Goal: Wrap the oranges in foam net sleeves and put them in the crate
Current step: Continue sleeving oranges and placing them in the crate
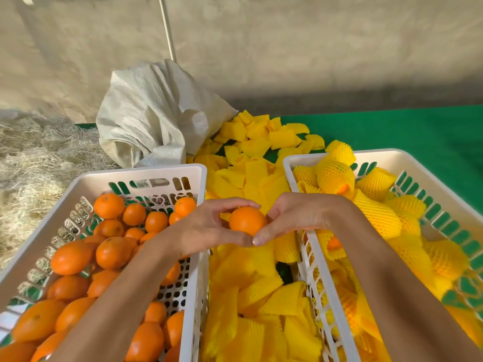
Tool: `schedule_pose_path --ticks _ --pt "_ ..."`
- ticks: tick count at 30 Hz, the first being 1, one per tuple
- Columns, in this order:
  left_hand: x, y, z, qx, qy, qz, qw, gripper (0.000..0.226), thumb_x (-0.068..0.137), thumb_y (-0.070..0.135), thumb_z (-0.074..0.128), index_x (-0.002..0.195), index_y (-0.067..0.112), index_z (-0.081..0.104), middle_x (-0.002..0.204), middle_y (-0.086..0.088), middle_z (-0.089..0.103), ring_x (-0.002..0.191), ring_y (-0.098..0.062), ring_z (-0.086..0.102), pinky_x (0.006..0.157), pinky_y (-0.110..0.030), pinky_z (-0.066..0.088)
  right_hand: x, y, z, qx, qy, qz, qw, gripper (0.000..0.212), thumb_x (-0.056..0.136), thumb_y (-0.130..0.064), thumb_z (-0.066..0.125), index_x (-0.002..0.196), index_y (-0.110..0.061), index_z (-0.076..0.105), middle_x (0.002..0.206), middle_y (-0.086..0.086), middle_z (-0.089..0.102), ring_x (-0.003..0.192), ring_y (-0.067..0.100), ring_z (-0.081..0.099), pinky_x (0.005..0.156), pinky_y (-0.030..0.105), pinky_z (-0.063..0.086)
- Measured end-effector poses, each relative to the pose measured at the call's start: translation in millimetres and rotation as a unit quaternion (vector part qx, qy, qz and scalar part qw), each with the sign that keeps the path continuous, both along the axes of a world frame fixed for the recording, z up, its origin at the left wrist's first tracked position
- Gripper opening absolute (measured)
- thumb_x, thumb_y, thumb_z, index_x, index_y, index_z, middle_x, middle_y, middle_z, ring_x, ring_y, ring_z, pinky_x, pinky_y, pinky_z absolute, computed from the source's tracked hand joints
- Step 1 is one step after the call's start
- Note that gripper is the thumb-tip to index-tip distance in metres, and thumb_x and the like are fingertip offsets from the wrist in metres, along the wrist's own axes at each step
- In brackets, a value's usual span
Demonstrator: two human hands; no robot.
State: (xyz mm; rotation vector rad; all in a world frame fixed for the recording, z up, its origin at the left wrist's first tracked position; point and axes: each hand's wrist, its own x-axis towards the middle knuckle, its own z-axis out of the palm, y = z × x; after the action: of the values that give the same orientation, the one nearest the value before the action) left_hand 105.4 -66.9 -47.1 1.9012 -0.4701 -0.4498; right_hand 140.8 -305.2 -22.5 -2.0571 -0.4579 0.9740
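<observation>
Where the two hands meet above the gap between the crates, one bare orange (pixel 247 220) is held: the left hand (pixel 209 227) curls fingers over its top and thumb beneath, and the right hand (pixel 292 218) pinches its other side, thumb tip at the lower edge. Crates, two, white, slotted. Crate of bare oranges (pixel 146 172), beneath and outward of the left hand: upward of twenty loose oranges in sight, an exact count not possible since the forearm covers some. Crate of wrapped oranges (pixel 386 154), beneath and outward of the right hand: fruit in yellow foam net sleeves, roughly a dozen, piled and overlapping. Loose foam net sleeves (pixel 251 296), yellow, flattened, too many to count, heaped directly under both hands and beyond the fingertips on the green surface (pixel 407 131). White woven sack (pixel 156 113), one, crumpled, beyond the left hand. Straw (pixel 31 152), far out past the left hand.
</observation>
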Motion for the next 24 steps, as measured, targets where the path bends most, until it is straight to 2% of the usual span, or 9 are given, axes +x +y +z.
schedule_pose_path --ticks 2,5,9,12,14,16,19,22,24 --pt "-1.5 -2.9 -5.8 0.023 0.0 -0.018 1.0 0.068 0.071 0.042 0.093 0.132 0.048 0.064 0.13 0.013 0.067 0.106 -0.019 0.072 0.086 -0.044 0.063 -0.1 -4.1 0.3 0.02 0.019 -0.015 1.0 0.045 0.078 -0.037 0.087 0.112 -0.01 0.075 0.105 -0.008 0.078 0.102 0.003 0.071 0.082 0.017 0.058" --pt "-5.7 -6.2 -16.8 0.066 -0.076 -0.001 0.995 0.069 0.075 0.052 0.088 0.136 0.054 0.056 0.13 0.023 0.064 0.108 -0.008 0.069 0.084 -0.034 0.062 1.0 -6.5 -1.7 0.04 0.025 -0.028 0.998 0.051 0.08 -0.032 0.086 0.122 -0.007 0.071 0.117 0.0 0.075 0.11 0.011 0.07 0.096 0.03 0.057" --pt "-5.3 -7.4 -22.4 0.124 -0.133 0.088 0.979 0.074 0.073 0.079 0.075 0.137 0.056 0.045 0.118 0.026 0.062 0.098 -0.004 0.067 0.073 -0.026 0.059 -0.1 2.8 -4.9 0.041 -0.044 -0.078 0.995 0.067 0.07 -0.074 0.072 0.113 -0.022 0.076 0.114 -0.004 0.074 0.107 0.013 0.069 0.093 0.035 0.06" --pt "-3.1 -9.9 -23.6 0.074 -0.177 0.134 0.972 0.068 0.076 0.072 0.078 0.133 0.044 0.054 0.121 0.025 0.057 0.106 0.002 0.06 0.073 -0.017 0.054 2.5 16.7 -7.4 0.04 -0.155 -0.128 0.979 0.075 0.075 -0.086 0.053 0.097 -0.018 0.076 0.088 -0.007 0.072 0.084 0.008 0.067 0.078 0.032 0.057" --pt "-2.3 -9.5 -21.7 0.041 -0.185 0.174 0.966 0.067 0.071 0.064 0.083 0.129 0.04 0.06 0.132 0.017 0.047 0.111 0.003 0.055 0.077 -0.02 0.057 3.8 24.8 -10.8 0.062 -0.232 -0.153 0.959 0.066 0.093 -0.072 0.048 0.075 -0.011 0.066 0.062 -0.005 0.054 0.058 0.005 0.053 0.061 0.032 0.043" --pt "-0.8 -7.1 -18.2 0.003 -0.154 0.183 0.971 0.065 0.07 0.055 0.088 0.127 0.039 0.062 0.134 0.015 0.052 0.11 -0.002 0.061 0.079 -0.026 0.06 3.6 29.3 -15.0 0.073 -0.288 -0.167 0.94 0.056 0.101 -0.058 0.045 0.07 -0.015 0.061 0.059 -0.003 0.05 0.054 0.008 0.049 0.058 0.036 0.042" --pt "-0.2 -6.8 -15.7 -0.022 -0.128 0.188 0.974 0.064 0.07 0.047 0.092 0.126 0.039 0.061 0.118 0.014 0.065 0.102 -0.012 0.069 0.079 -0.029 0.061 3.0 32.0 -18.3 0.058 -0.339 -0.164 0.925 0.046 0.105 -0.048 0.045 0.095 -0.013 0.074 0.083 0.005 0.069 0.08 0.019 0.064 0.075 0.048 0.055" --pt "-1.3 -12.4 -16.8 -0.029 -0.16 0.231 0.959 0.064 0.069 0.043 0.095 0.122 0.039 0.058 0.119 0.016 0.061 0.102 -0.008 0.064 0.076 -0.027 0.059 3.5 33.5 -14.4 0.063 -0.41 -0.164 0.895 0.025 0.105 -0.027 0.054 0.115 -0.018 0.075 0.109 -0.003 0.072 0.101 0.009 0.063 0.089 0.036 0.054" --pt "-1.0 -14.3 -18.0 -0.052 -0.16 0.255 0.952 0.069 0.071 0.039 0.095 0.124 0.043 0.052 0.122 0.012 0.056 0.104 -0.011 0.062 0.072 -0.022 0.057 2.3 35.5 -11.0 0.041 -0.463 -0.142 0.874 0.025 0.104 -0.015 0.055 0.121 -0.017 0.072 0.116 -0.003 0.067 0.106 0.009 0.06 0.092 0.032 0.052"
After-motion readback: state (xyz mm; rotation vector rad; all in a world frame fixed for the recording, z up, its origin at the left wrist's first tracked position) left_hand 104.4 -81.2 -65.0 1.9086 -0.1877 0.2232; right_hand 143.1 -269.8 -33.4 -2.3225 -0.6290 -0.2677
